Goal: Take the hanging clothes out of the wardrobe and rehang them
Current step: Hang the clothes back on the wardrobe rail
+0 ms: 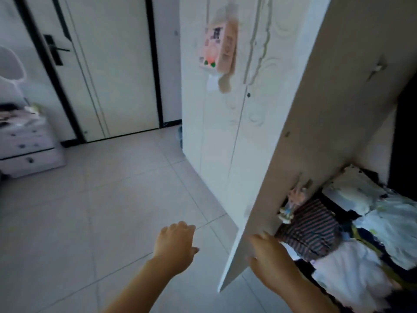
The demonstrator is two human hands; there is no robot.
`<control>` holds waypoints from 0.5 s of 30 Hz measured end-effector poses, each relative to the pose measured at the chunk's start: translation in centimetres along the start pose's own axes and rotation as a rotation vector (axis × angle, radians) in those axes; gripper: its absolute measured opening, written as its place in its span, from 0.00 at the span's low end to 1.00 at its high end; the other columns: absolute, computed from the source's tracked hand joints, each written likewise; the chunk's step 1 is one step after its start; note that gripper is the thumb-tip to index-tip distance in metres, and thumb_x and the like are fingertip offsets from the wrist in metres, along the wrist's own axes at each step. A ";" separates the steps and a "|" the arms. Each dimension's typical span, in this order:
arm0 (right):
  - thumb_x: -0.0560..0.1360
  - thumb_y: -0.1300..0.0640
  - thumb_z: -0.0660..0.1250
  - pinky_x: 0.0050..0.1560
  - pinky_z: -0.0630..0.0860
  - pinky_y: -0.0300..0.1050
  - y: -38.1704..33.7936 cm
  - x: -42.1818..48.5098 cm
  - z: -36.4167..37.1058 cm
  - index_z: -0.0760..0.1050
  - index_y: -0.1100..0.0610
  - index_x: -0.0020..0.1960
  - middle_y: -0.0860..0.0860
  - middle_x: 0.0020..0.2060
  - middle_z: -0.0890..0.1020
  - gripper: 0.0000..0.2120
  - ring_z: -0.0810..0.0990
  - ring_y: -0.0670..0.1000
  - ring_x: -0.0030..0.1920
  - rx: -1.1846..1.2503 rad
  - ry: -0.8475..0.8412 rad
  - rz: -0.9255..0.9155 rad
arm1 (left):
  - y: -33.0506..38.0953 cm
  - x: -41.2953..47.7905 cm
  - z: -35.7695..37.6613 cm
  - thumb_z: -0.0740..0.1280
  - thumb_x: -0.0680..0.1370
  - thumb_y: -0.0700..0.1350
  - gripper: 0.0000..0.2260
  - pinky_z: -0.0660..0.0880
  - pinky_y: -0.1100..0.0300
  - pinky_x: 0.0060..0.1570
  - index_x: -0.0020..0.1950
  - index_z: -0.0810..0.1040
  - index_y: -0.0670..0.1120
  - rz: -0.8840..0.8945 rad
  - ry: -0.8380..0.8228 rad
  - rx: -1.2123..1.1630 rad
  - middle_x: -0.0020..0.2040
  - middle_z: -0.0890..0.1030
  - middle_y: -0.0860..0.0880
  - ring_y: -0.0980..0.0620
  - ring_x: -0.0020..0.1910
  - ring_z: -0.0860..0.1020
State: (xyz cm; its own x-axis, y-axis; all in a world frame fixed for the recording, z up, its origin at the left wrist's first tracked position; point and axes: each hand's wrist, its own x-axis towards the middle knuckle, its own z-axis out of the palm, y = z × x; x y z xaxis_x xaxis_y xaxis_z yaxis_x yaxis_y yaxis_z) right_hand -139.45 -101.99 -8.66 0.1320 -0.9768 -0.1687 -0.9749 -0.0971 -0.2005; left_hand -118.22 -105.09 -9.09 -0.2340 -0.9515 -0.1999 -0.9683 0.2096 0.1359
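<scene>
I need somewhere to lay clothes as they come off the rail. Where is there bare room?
Bare tiled floor spreads between the drawer chest, the room door and the wardrobe door, below the left hand. Crowded: behind that door, folded clothes heap up beside the right hand; the drawer chest's top is cluttered.

The wardrobe (pixel 216 143) stood at twelve o'clock, its open door (pixel 316 143) swung out toward two. Behind that door, at four o'clock, folded clothes (pixel 352 256) lay stacked inside. A drawer unit (pixel 29 152) sat on the floor (pixel 112 222) at nine, a room door (pixel 112 64) behind it at eleven.
</scene>
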 end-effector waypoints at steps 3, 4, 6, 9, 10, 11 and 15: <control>0.78 0.50 0.59 0.61 0.66 0.41 -7.6 2.7 0.7 0.60 0.48 0.73 0.48 0.66 0.68 0.24 0.67 0.51 0.65 -0.005 0.006 -0.126 | -7.8 -2.9 -0.9 0.60 0.79 0.55 0.22 0.62 0.55 0.64 0.70 0.64 0.50 -0.131 0.027 -0.044 0.68 0.68 0.50 0.49 0.66 0.67; 0.79 0.50 0.58 0.62 0.65 0.41 -10.3 3.7 1.0 0.59 0.49 0.73 0.48 0.66 0.67 0.24 0.67 0.50 0.65 0.004 0.010 -0.162 | -10.5 -3.9 -1.3 0.60 0.79 0.55 0.22 0.62 0.55 0.65 0.70 0.64 0.50 -0.174 0.034 -0.057 0.68 0.68 0.50 0.49 0.66 0.67; 0.79 0.50 0.58 0.62 0.66 0.41 -15.8 5.6 1.6 0.60 0.49 0.73 0.47 0.65 0.68 0.23 0.67 0.49 0.65 0.026 0.004 -0.234 | -16.1 -6.0 -2.3 0.60 0.79 0.55 0.21 0.62 0.55 0.64 0.70 0.65 0.50 -0.256 0.054 -0.084 0.67 0.68 0.50 0.49 0.66 0.67; 0.78 0.50 0.59 0.61 0.66 0.41 -24.3 8.4 2.7 0.62 0.49 0.72 0.47 0.64 0.69 0.23 0.68 0.49 0.64 0.006 -0.007 -0.348 | -24.3 -9.1 -3.6 0.60 0.78 0.55 0.22 0.63 0.56 0.64 0.70 0.64 0.50 -0.374 0.107 -0.099 0.67 0.68 0.50 0.49 0.66 0.67; 0.78 0.50 0.59 0.61 0.66 0.42 -27.1 9.3 3.1 0.63 0.50 0.71 0.48 0.64 0.69 0.22 0.68 0.50 0.64 -0.002 -0.012 -0.381 | -26.9 -10.3 -3.9 0.60 0.78 0.55 0.22 0.63 0.56 0.64 0.70 0.64 0.50 -0.414 0.124 -0.105 0.67 0.68 0.51 0.49 0.66 0.67; 0.78 0.50 0.60 0.61 0.67 0.42 -29.8 10.2 3.5 0.63 0.50 0.71 0.48 0.64 0.69 0.22 0.68 0.50 0.64 -0.012 -0.016 -0.410 | -29.4 -11.4 -4.1 0.60 0.78 0.55 0.22 0.62 0.56 0.65 0.71 0.64 0.50 -0.455 0.140 -0.114 0.68 0.68 0.51 0.49 0.67 0.67; 0.78 0.51 0.60 0.63 0.64 0.40 -39.4 13.1 4.9 0.61 0.49 0.72 0.49 0.66 0.68 0.24 0.67 0.50 0.66 -0.045 -0.058 -0.541 | -37.8 -15.5 -3.9 0.60 0.78 0.56 0.24 0.62 0.56 0.65 0.72 0.62 0.51 -0.626 0.170 -0.170 0.69 0.68 0.52 0.50 0.68 0.66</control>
State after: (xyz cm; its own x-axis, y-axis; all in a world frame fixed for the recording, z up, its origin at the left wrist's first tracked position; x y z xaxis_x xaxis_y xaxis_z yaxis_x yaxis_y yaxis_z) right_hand -98.47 -110.07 -7.67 0.6257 -0.7728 -0.1061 -0.7714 -0.5926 -0.2318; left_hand -77.66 -99.10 -7.33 0.3976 -0.9073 -0.1368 -0.8866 -0.4183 0.1974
